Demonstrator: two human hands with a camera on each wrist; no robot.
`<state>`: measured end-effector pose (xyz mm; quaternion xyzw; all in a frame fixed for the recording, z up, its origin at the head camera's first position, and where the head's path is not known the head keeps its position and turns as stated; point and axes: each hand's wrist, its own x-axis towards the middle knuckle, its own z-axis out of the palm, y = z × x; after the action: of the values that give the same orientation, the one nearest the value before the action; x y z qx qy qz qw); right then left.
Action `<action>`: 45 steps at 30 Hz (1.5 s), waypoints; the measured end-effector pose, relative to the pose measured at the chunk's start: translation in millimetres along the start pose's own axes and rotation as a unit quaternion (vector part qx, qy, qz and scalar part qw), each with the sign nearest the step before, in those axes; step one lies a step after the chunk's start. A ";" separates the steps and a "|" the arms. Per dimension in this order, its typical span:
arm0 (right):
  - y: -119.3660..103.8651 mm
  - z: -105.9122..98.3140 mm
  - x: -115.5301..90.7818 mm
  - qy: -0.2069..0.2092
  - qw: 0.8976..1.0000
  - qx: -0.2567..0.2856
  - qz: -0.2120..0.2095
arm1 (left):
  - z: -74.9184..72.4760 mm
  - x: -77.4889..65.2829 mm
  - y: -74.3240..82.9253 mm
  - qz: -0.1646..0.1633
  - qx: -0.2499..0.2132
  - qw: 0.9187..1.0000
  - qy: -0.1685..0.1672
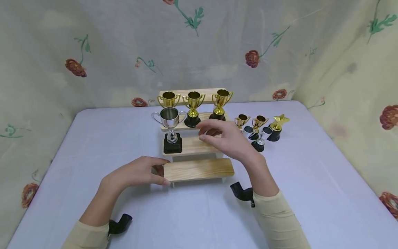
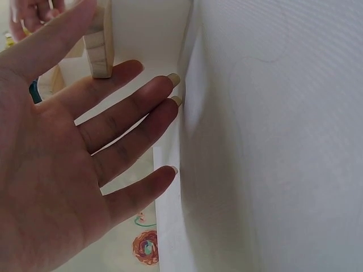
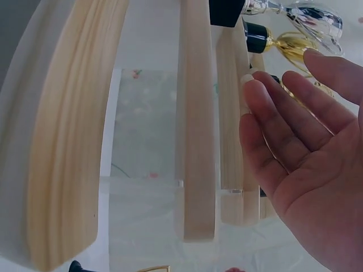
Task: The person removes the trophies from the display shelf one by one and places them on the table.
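Observation:
A tiered wooden display stand holds a silver trophy cup on its second step from the front. Three gold trophy cups, one of them the middle gold cup, stand on the step behind. At the lowest step's left end, my left hand touches the board, thumb at the front and fingers towards the back. Its fingers look straight in the left wrist view. Above the second step, to the right of the silver cup, hovers my right hand. Its fingers are loosely bent and hold nothing.
Right of the stand are several smaller trophies: gold cups such as one cup, silver cups including one small cup, and a gold star trophy. A pale cloth covers the table. Flowered curtains hang behind and at the sides.

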<state>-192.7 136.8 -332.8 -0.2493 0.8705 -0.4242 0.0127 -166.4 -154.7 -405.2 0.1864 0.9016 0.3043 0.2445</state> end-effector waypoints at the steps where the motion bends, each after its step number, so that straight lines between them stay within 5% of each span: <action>1: 0.2 1.1 0.4 -0.002 1.000 0.002 0.001 | 0.2 0.1 -0.4 0.001 0.000 1.000 0.000; 21: -5.5 34.3 11.7 0.013 0.997 0.057 -0.055 | 1.4 0.5 -3.8 0.001 -0.014 1.000 -0.001; 45: -17.0 63.5 18.3 0.066 0.993 0.080 -0.049 | 0.5 -0.5 -0.9 0.016 -0.015 1.000 -0.001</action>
<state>-186.7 73.4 -357.3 -0.2610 0.8195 -0.5081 -0.0452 -165.9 -155.4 -406.0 0.1978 0.8936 0.3214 0.2432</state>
